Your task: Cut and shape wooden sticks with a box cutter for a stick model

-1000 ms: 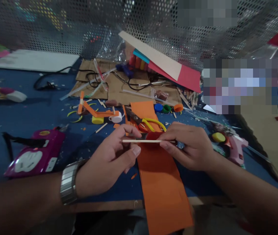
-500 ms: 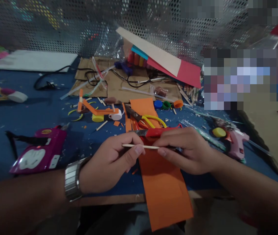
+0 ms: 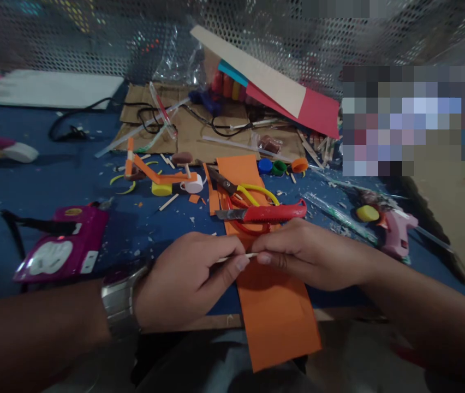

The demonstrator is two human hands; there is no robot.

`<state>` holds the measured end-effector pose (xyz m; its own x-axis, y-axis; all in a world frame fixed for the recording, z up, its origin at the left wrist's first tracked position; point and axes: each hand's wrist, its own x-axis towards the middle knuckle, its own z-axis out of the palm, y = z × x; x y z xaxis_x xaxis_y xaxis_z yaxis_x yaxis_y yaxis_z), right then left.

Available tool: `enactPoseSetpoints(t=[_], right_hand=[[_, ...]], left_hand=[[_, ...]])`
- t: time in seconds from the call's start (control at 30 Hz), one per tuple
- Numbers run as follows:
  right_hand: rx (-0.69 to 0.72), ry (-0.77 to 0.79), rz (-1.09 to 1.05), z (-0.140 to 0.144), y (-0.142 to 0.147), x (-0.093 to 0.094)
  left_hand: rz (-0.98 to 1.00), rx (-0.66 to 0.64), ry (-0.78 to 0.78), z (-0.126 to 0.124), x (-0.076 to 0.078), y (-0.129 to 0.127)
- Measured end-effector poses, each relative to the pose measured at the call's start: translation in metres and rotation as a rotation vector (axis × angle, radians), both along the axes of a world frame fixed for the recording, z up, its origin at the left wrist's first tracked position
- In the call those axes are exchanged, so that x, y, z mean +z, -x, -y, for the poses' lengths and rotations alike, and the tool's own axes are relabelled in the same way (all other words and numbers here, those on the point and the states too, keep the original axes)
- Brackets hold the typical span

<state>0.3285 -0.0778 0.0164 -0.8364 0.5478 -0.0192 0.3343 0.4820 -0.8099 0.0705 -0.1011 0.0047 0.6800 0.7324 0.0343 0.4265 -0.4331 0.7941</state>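
Low over the near table edge, both forearms angled in from the bottom corners, wrists nearly level, knuckles up. Left hand (image 3: pixel 187 281) curled loosely, thumb and forefinger pressed together on one end of a thin wooden stick (image 3: pixel 250 255); remaining fingers folded under the palm. Metal wristwatch (image 3: pixel 120 300) on that wrist. Right hand (image 3: pixel 310 256) palm down, fingertips bunched and pinching the other end of the stick, thumb tucked beneath. Only a short pale length of the stick visible between the two sets of fingertips, which nearly meet. Stick held just above a long orange paper strip (image 3: pixel 273 316), which runs from under the hands and hangs over the table edge.

Just beyond the knuckles, a red utility knife (image 3: pixel 269 213) lying crosswise on the orange paper, blade end pointing left. Behind it, yellow-handled scissors (image 3: pixel 240 192). Farther back, blue, green and orange bottle caps (image 3: pixel 278 167) in a row. Off to the right, a pink glue gun (image 3: pixel 396 232) with a yellow cap (image 3: pixel 367 213) beside it. On the left, a magenta box (image 3: pixel 63 252) flat on the blue tabletop (image 3: pixel 52 185), well apart from the hands.
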Motion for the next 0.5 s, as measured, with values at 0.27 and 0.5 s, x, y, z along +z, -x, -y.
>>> enactPoseSetpoints(t=[0.27,0.5], right_hand=[[0.066,0.186,0.028,0.0010,0.0006,0.0039],[0.070,0.195,-0.043,0.0057,0.0037,0.0015]], left_hand=[[-0.007,-0.118,0.035,0.0013,-0.0009,-0.0012],[0.022,-0.109,0.069,0.0002,0.0028,-0.0002]])
